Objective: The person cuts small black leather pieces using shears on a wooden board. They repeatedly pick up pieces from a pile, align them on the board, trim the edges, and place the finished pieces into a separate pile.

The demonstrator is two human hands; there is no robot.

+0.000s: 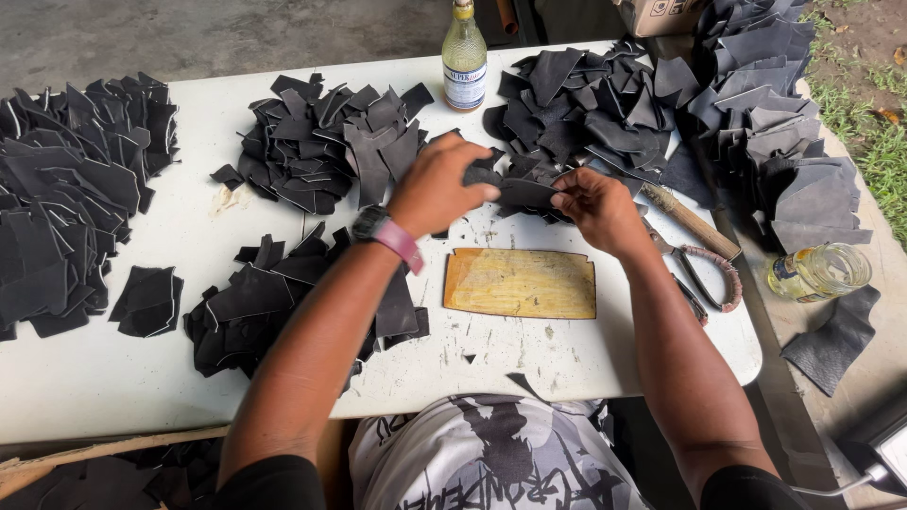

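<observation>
Shirt: a white shirt with black print fills the bottom edge, closest to the camera, with dark sleeves at both upper arms.
Left hand: the left hand, a watch with a pink strap on its wrist, has its fingers curled down and pinched on the near end of a black leather piece.
Right hand: the right hand grips the other end of the same piece, fingers bent, thumb on top.
Leather piece: flat, matte black, irregularly cut, held just above the bench between the two hands, right beside the pile behind it.
Board: a yellowish, scuffed cutting board lies on the bench just below the hands.
Piles: heaps of black leather offcuts sit far left, back centre, back right and near left.
Tools: scissors with wrapped handles and a wooden-handled tool lie right of the right hand.
Containers: a glass bottle stands at the back; a glass jar lies at the right.
Bench: white bench, scratched and stained.
Surroundings: concrete floor behind, grass at the far right.
</observation>
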